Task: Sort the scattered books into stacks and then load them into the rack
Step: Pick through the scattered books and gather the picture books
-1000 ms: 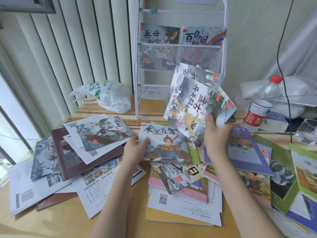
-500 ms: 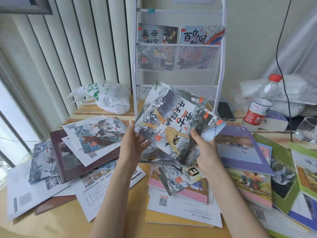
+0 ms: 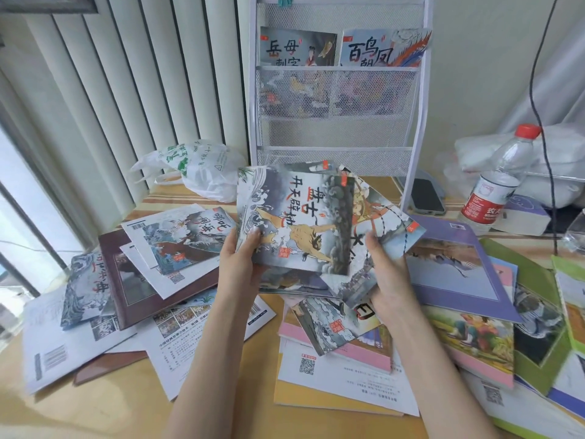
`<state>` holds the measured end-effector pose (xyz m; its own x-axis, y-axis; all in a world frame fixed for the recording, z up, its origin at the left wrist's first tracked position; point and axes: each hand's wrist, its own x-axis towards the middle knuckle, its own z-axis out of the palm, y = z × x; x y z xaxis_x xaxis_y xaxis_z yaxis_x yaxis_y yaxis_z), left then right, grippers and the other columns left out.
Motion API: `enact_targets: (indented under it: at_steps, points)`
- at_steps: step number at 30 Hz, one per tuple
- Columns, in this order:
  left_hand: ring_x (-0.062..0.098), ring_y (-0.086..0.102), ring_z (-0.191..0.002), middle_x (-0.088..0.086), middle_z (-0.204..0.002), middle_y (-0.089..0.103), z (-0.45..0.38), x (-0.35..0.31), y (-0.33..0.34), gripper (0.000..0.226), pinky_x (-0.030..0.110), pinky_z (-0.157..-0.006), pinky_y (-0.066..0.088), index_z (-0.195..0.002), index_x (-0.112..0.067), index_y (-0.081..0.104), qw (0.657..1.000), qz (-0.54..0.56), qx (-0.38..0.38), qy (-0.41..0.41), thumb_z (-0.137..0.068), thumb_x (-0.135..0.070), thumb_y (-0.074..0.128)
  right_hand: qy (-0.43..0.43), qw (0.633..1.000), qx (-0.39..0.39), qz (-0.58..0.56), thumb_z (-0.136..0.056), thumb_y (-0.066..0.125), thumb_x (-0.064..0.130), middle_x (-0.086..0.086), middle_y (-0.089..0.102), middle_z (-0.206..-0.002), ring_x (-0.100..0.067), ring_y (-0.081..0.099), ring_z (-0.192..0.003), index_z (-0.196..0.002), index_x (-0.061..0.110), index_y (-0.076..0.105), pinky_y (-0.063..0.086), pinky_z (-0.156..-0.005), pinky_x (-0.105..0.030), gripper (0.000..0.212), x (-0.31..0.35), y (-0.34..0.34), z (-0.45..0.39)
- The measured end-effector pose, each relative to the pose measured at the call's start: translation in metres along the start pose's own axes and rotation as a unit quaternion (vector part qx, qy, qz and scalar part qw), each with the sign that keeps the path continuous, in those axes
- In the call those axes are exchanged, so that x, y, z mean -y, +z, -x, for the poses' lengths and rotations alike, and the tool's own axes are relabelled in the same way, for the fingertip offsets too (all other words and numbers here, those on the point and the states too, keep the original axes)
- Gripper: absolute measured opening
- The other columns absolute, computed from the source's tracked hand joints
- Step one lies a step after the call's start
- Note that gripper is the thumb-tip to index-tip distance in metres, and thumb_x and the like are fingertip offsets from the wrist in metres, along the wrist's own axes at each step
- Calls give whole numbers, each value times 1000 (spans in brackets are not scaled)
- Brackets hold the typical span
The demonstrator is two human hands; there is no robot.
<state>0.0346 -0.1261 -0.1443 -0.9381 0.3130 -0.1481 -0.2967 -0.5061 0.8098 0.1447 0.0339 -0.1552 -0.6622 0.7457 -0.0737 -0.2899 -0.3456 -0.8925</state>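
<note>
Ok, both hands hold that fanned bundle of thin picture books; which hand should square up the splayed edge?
Probably the right hand. The fanned bundle of thin picture books splays out on its side, near its fingers, while the left hand pinches the tidier left edge and can just hold steady.

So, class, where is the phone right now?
In the head view, the phone lies flat on the table's right side, between the white rack's right leg and the water bottle.
</note>
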Motion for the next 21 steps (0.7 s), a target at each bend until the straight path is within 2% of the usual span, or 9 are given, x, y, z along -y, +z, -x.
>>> enact_targets:
  at_steps: [2,4,6,8,11,13,16,18,21]
  points:
    - [9,68,-68,3,-92,71,4,0,4,50,23,-55,57,-137,-16,44,999,26,19,0,-91,2,55,11,999,28,-14,-46,90,48,-5,66,-118,-28,57,-116,-113,15,65,37,-104,-58,79,-1,0,1]
    - [7,67,-61,3,-86,70,7,1,6,58,18,-47,51,-140,-15,40,999,22,35,-1,-89,6,56,14,999,33,-16,-53,87,29,-10,68,-110,-30,60,-106,-110,6,65,38,-103,-57,65,-1,1,1]
    - [6,65,-57,4,-86,69,9,1,9,49,17,-45,49,-128,-20,48,999,11,44,1,-88,7,56,11,1000,16,-8,-64,78,15,-9,70,-101,-26,62,-97,-101,7,67,42,-101,-52,40,0,0,1]
    - [7,66,-59,4,-86,69,9,1,9,38,18,-47,51,-111,-23,55,998,4,60,17,-87,6,57,0,1000,14,-18,-71,72,8,-10,69,-104,-25,63,-98,-107,5,65,43,-99,-48,37,-1,-1,0]
    - [9,66,-60,3,-84,69,9,-3,7,24,19,-46,52,-102,-18,59,995,-19,95,25,-87,0,60,-25,999,3,-30,-75,70,5,-11,67,-116,-22,62,-108,-118,4,60,45,-99,-41,45,-2,-2,-2]
    - [10,63,-54,3,-86,67,11,-6,7,15,18,-40,49,-102,-17,59,992,-34,119,3,-87,-15,63,-33,999,-19,-34,-79,68,4,-6,67,-117,-14,63,-105,-120,7,60,46,-94,-33,41,-3,-4,-3]
    - [15,54,-45,6,-80,62,12,-4,8,34,22,-43,48,-110,-13,57,987,-60,143,-37,-89,-40,55,-14,997,-48,-60,-81,69,7,5,71,-103,-3,66,-91,-110,14,65,47,-76,-25,30,-2,-5,-5]
    - [15,47,-50,4,-71,52,14,-3,10,38,26,-49,45,-101,-13,60,985,-84,145,-48,-85,-48,57,-2,996,-54,-77,-82,69,9,11,72,-96,1,66,-85,-107,17,65,48,-70,-22,27,0,-6,-6]
    - [10,42,-44,-4,-52,46,18,0,12,29,26,-52,35,-73,-18,54,975,-171,141,-28,-77,-44,66,11,994,-67,-89,-81,71,11,4,71,-108,-5,65,-97,-117,12,63,50,-86,-30,37,2,-4,-5]
